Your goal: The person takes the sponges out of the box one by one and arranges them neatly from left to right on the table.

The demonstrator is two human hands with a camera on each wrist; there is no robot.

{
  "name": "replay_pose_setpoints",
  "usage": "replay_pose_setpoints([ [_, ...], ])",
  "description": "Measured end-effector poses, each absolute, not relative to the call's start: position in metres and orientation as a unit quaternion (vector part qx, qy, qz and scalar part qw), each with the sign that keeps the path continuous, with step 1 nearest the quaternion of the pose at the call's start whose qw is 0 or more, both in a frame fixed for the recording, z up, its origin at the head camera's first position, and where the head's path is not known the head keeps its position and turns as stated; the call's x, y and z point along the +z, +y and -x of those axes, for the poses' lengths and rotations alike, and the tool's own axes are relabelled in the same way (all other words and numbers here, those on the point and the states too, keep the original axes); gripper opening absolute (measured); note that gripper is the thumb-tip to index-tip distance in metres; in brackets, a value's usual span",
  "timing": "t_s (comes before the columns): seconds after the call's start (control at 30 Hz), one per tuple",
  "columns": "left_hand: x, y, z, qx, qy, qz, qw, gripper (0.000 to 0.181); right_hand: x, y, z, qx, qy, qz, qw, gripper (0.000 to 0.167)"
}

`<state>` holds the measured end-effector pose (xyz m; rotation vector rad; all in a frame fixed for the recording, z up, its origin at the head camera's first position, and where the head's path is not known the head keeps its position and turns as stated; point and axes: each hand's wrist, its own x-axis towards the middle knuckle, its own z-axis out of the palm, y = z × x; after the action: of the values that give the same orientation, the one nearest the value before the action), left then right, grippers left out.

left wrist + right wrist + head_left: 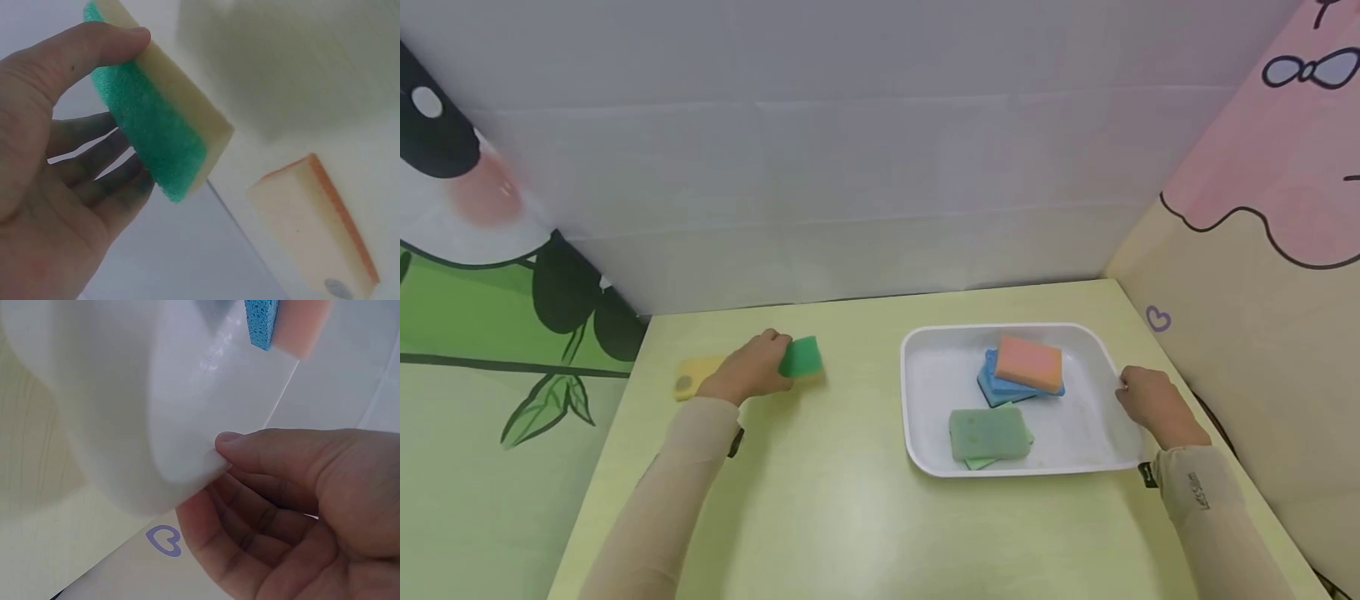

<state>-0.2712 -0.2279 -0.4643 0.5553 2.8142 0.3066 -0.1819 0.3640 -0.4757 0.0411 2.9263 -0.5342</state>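
Note:
Between thumb and fingers, my left hand [752, 368] pinches a sponge [801, 357] with a green scouring side and a cream foam side, seen close up in the left wrist view. Just left of that hand lies a yellow sponge [694, 377] on the table, partly hidden by the hand; the left wrist view shows its orange edge. My right hand [1159, 404] grips the right rim of a white tray [925, 400], thumb on top and fingers beneath. Inside the tray, a pink-orange sponge [1028, 362] rests on blue sponges [1000, 390], and a green sponge [990, 434] lies on a light green piece.
The pale yellow table [820, 517] meets a white sheet wall [865, 183] at the back. Painted panels stand on both sides, the right one [1262, 333] close beside my right hand.

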Motion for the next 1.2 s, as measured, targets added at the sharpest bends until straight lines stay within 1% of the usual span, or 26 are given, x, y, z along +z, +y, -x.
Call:
replay_pose_setpoints([
  [0.4, -0.491, -0.24, 0.286, 0.124, 0.963, -0.203, 0.128, 0.074, -0.476, 0.364, 0.182, -0.174, 0.981, -0.013, 0.081, 0.011],
  [0.77, -0.504, -0.246, 0.289, 0.13, 0.962, -0.197, 0.138, 0.071, -0.475, 0.362, 0.182, -0.175, 0.98, -0.024, 0.093, 0.012],
  [1.2, -0.516, -0.247, 0.292, 0.149, 0.958, -0.202, 0.136, 0.073, -0.475, 0.363, 0.183, -0.185, 0.979, -0.02, 0.082, 0.01],
])
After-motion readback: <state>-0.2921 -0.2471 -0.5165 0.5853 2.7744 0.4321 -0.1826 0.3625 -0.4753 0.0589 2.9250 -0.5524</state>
